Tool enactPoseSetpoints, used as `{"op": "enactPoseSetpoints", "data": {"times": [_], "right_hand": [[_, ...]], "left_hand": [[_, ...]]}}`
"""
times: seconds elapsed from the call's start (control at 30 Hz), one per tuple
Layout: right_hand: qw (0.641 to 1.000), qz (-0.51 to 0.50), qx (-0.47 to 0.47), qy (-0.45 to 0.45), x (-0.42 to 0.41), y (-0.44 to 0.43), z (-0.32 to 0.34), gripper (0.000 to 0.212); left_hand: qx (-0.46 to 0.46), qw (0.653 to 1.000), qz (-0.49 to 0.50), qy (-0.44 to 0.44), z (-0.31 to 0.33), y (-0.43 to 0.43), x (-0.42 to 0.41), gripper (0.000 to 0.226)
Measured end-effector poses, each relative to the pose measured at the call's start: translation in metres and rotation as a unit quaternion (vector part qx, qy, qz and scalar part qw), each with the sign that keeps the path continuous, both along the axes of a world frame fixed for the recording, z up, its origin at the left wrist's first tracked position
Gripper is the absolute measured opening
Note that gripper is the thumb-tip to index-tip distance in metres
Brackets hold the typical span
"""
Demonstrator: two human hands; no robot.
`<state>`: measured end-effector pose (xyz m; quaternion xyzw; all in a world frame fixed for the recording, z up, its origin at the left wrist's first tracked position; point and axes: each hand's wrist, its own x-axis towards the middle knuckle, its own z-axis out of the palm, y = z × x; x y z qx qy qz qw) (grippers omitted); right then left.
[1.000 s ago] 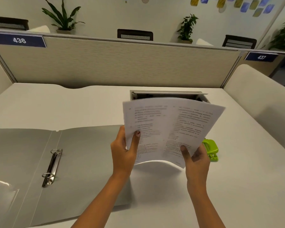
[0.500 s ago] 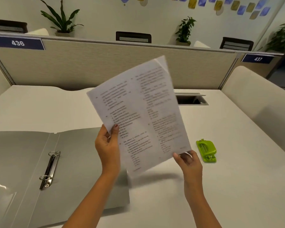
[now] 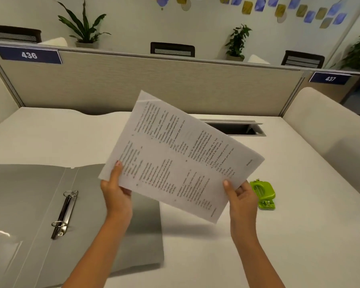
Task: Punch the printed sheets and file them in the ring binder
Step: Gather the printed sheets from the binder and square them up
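Observation:
I hold the printed sheets (image 3: 175, 156) in the air above the desk, tilted with the text running sideways. My left hand (image 3: 115, 190) pinches their lower left corner, thumb on top. My right hand (image 3: 241, 196) pinches the lower right edge. An open grey ring binder (image 3: 33, 200) lies flat at the left, its metal ring mechanism (image 3: 64, 214) with two closed rings showing. A small green hole punch (image 3: 263, 194) sits on the desk just right of my right hand.
The white desk (image 3: 299, 235) ends at a beige partition (image 3: 154, 84) at the back. An open cable slot (image 3: 235, 127) lies behind the sheets. A padded side panel (image 3: 330, 132) borders the right.
Both hands have turned the sheets clockwise, from upright to lying sideways, and lowered them a little. My view has tilted slightly. The binder and punch stay put.

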<state>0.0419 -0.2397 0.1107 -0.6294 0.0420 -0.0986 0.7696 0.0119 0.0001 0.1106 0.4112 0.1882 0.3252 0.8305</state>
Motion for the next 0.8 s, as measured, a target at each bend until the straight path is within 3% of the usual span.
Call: {"op": "enactPoseSetpoints", "data": {"times": [0.17, 0.27, 0.37, 0.47, 0.63, 0.8], "right_hand": [[0.996, -0.026, -0.074, -0.049, 0.012, -0.007, 0.005, 0.019], [0.993, -0.037, -0.087, -0.075, 0.014, -0.004, 0.007, 0.02], [0.992, -0.035, -0.089, -0.084, 0.013, -0.002, 0.003, 0.016], [0.994, -0.021, -0.09, -0.056, 0.01, -0.003, -0.013, 0.017], [0.996, -0.016, -0.088, -0.01, 0.007, -0.01, -0.037, 0.02], [0.997, -0.03, -0.074, -0.022, 0.007, -0.01, -0.03, 0.024]], "left_hand": [[0.256, 0.963, -0.065, 0.056, 0.0, 0.034, -0.011, 0.021], [0.347, 0.934, -0.06, 0.068, -0.002, 0.034, -0.01, 0.018], [0.368, 0.925, -0.038, 0.089, -0.009, 0.027, -0.009, 0.012], [0.373, 0.921, -0.011, 0.109, -0.018, 0.021, -0.011, 0.02], [0.363, 0.925, -0.034, 0.108, -0.032, 0.01, -0.014, 0.007], [0.37, 0.924, 0.003, 0.093, -0.026, 0.003, -0.016, 0.006]]}}
